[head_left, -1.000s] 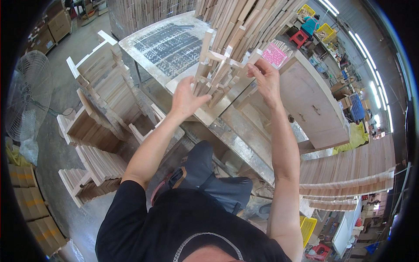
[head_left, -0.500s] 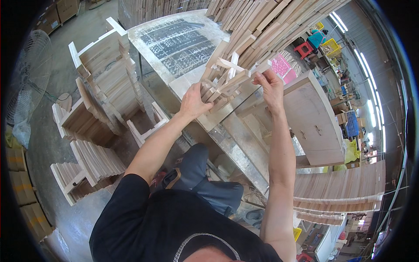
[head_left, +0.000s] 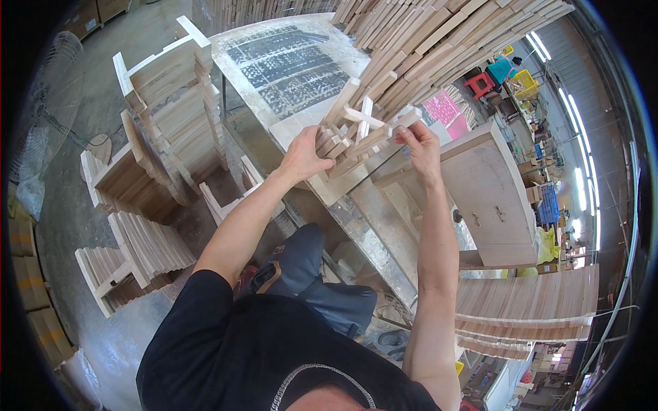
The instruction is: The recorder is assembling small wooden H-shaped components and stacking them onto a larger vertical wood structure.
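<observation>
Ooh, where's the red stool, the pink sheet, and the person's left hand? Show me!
Red stool [head_left: 481,82]: head view, on its seat.
Pink sheet [head_left: 439,105]: head view, on its middle.
Left hand [head_left: 303,155]: head view, on its back.

A: What do I find between the hands on my remote view?
B: I locate wooden pieces on the worktable, between the left hand and the right hand; long strips stand behind them.
A: And to my left?
B: Wooden stacks on the floor, a fan farther left.
A: To my right?
B: A panel beyond the right hand; below it in my view, a row of slats.
</observation>
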Motion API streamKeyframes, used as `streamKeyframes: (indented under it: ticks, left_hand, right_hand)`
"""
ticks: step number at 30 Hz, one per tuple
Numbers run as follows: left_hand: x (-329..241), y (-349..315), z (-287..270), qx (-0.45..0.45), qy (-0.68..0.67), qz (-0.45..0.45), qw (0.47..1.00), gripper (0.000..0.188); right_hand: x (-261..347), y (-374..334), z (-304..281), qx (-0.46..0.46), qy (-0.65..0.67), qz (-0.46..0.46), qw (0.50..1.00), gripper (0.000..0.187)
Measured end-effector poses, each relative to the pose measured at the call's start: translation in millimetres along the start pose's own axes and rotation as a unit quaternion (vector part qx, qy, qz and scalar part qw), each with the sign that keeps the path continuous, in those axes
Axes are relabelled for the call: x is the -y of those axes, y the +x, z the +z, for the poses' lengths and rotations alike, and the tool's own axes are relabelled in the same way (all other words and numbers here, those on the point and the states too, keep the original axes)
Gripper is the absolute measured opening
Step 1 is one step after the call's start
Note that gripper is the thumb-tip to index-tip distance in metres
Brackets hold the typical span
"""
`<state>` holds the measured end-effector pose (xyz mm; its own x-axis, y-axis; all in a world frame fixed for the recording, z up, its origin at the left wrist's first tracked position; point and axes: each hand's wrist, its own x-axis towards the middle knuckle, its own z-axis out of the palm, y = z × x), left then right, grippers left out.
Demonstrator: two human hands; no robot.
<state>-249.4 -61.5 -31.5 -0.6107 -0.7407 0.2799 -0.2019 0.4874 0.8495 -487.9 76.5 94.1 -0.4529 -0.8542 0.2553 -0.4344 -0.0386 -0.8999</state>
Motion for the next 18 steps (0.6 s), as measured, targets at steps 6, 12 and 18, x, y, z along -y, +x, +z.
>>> streamKeyframes:
  ticks: [6,12,18]
  left_hand:
    - [-3,0,-7,0.036,-0.009,-0.020,0.999,0.088]
    - [-2,-1,-8,0.050,-0.014,-0.024,0.998,0.095]
    - [-4,-7,-9,0.069,-0.013,-0.023,0.997,0.106]
  right_hand:
    - [-15,-4,11,0.015,-0.048,0.032,0.998,0.021]
    - [-18,-7,8,0.037,-0.058,0.081,0.994,0.021]
    - [-4,-2,6,0.051,-0.076,0.151,0.984,0.036]
